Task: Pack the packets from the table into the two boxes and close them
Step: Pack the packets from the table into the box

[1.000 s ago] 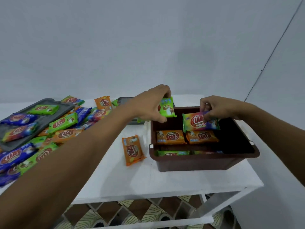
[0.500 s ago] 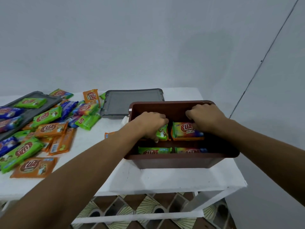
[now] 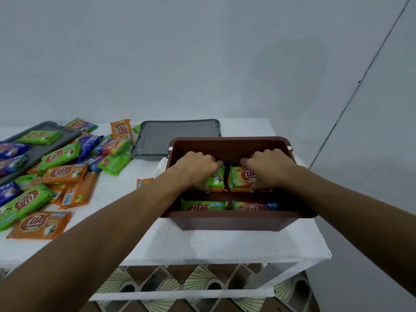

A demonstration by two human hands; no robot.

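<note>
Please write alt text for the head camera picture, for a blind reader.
Inside a brown box on a white table, the left hand holds a green packet and the right hand a yellow-orange packet. Loose packets and a grey lid lie to the left.

The box (image 3: 229, 222) sits at the right end of the table (image 3: 202, 246), a lid (image 3: 175, 136) behind it. Loose packets (image 3: 60, 174) lie left.
</note>
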